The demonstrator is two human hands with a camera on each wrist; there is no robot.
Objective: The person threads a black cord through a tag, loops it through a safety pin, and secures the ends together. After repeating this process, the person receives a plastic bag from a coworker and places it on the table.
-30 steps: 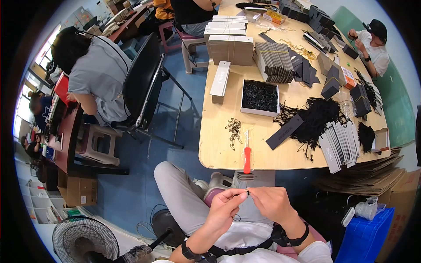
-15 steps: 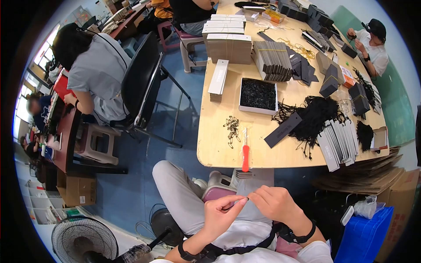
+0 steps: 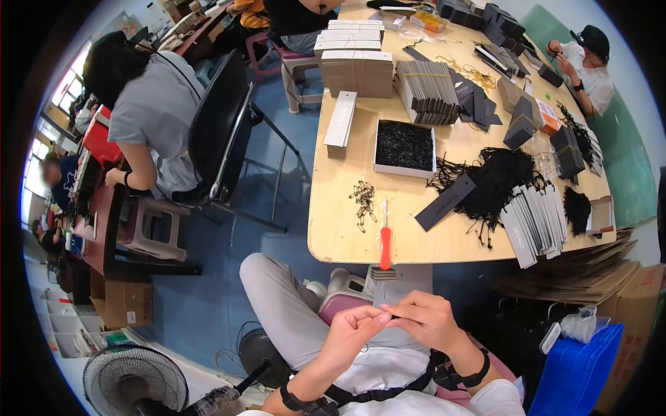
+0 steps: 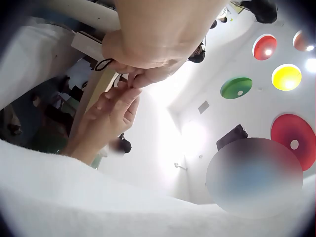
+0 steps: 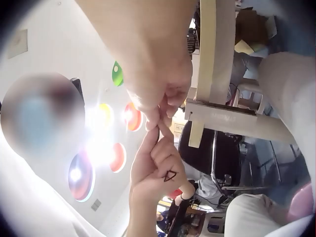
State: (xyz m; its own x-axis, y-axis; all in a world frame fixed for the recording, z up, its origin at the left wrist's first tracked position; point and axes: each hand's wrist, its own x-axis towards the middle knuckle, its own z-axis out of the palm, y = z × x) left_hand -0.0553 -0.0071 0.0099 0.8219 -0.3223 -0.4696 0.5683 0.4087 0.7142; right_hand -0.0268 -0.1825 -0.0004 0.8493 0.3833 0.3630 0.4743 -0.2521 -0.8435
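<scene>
In the head view my left hand (image 3: 354, 331) and right hand (image 3: 427, 320) meet fingertip to fingertip above my lap, in front of the table edge. Between them they pinch a thin black cord (image 5: 158, 134), mostly hidden by the fingers. A loop of the black cord (image 4: 102, 64) hangs out beside my left hand in the left wrist view, and it crosses the left palm in the right wrist view. Closest on the table lie a red-handled tool (image 3: 385, 248) in a clear sleeve and a small pile of bronze safety pins (image 3: 363, 204).
A white box (image 3: 404, 171) holds many small black pins. To its right are a heap of black cords (image 3: 496, 177), a dark tag (image 3: 445, 202) and fanned pale tags (image 3: 531, 225). Bundled tag stacks (image 3: 357, 73) stand farther back. A fan (image 3: 135, 381) is at lower left, and people sit nearby.
My hands stay joined over the lap while the fingers shift. The dark bit showing between the fingertips earlier is now more covered, and the right fingers reach further over the left ones.
</scene>
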